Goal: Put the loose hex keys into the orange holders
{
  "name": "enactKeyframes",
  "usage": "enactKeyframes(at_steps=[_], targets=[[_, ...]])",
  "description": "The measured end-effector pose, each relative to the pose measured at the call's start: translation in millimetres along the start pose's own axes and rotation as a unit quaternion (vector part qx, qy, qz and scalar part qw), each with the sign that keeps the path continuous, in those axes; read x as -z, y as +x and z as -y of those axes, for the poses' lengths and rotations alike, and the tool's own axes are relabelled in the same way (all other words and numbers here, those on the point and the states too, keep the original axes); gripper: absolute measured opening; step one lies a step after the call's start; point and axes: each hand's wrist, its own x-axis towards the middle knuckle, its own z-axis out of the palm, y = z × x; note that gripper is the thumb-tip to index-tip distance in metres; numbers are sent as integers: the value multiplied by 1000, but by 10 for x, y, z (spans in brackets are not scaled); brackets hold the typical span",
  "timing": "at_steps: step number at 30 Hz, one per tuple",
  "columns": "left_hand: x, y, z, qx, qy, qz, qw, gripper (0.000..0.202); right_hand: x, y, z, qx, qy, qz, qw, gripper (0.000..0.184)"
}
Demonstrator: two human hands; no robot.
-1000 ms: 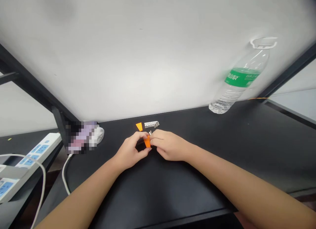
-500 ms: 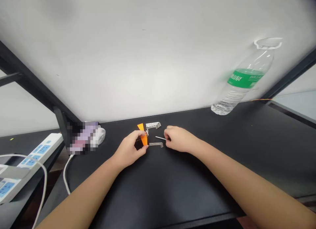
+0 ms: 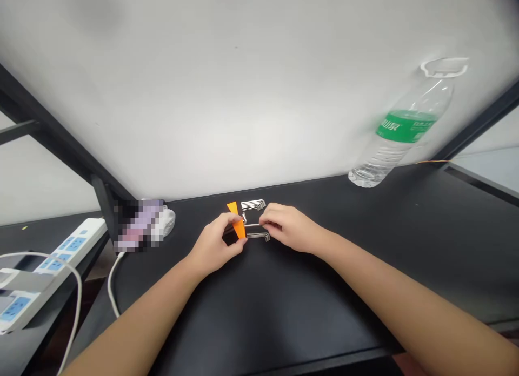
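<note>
Between thumb and fingers, my left hand (image 3: pixel 219 242) grips an orange hex key holder (image 3: pixel 238 223) standing on the black table. Several L-shaped hex keys (image 3: pixel 253 205) stick out to the right from its far part. A second group of hex keys (image 3: pixel 258 236) sticks out from its near part. My right hand (image 3: pixel 290 227) pinches a single hex key (image 3: pixel 252 225), whose left end meets the holder's right side between the two groups. Whether that end is inside a hole is too small to tell. A short bent metal piece (image 3: pixel 244 217) shows by the left fingertips.
A large clear bottle with a green label (image 3: pixel 406 126) leans at the back right by the wall. At the left are a power strip (image 3: pixel 60 257), white cables (image 3: pixel 110 289), a crumpled white item (image 3: pixel 165 222) and a black metal frame (image 3: pixel 57 135).
My right hand has moved left, bringing its hex key from a gap beside the holder up to it. My left hand keeps its grip; the view has shifted slightly.
</note>
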Motion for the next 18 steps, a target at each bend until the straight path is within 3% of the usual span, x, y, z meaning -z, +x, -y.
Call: enactKeyframes(at_steps=[7,11,14,18], targets=[[5,1,2,-1,-6,5,1000,42,-18,-27,52,41,-108,27,993,25],[11,-2,-9,-3,8,9,1000,41,-52,-38,101,45,-182,5,982,26],[3,-10,-22,-7,-5,2,1000,42,-105,-43,123,51,-190,-4,980,26],[-19,-21,-51,-10,-19,2,1000,41,-190,-36,199,106,-145,5,984,25]])
